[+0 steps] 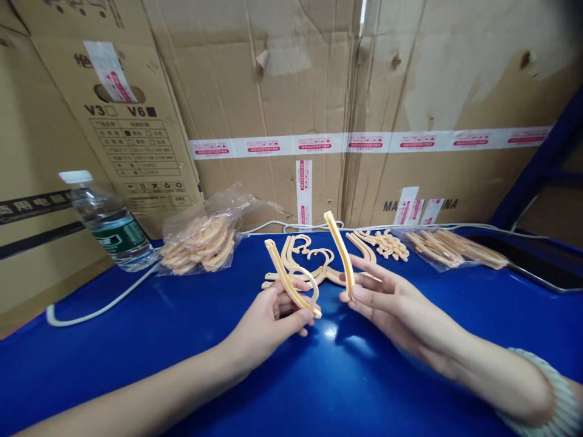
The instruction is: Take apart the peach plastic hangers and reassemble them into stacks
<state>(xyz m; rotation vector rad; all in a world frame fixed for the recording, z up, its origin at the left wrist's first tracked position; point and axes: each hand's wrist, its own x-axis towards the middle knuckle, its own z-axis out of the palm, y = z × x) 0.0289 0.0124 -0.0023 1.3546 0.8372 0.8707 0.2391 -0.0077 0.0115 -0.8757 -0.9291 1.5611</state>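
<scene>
My left hand [271, 315] is closed on a cream plastic hanger arm [283, 276] with a curved hook joined at its lower end. Pinched upright in my right hand [392, 297] is a second hanger arm [340, 252], its grooved side showing. The two held pieces are apart, above the blue table [328, 376]. Just behind my hands lies a hanger [325, 272] with its hook and two spread arms, partly hidden by the held pieces. Around it are loose hanger arms [363, 247], a loose hook [301, 243] and a small heap of hooks [390, 244].
A clear bag of cream pieces [200, 246] and a water bottle [119, 233] stand at the left. More hanger arms lie in a flat bag [455, 247] beside a dark phone-like slab [542, 267] at the right. A white cable [91, 318] runs along the table; cardboard boxes [273, 79] wall the back.
</scene>
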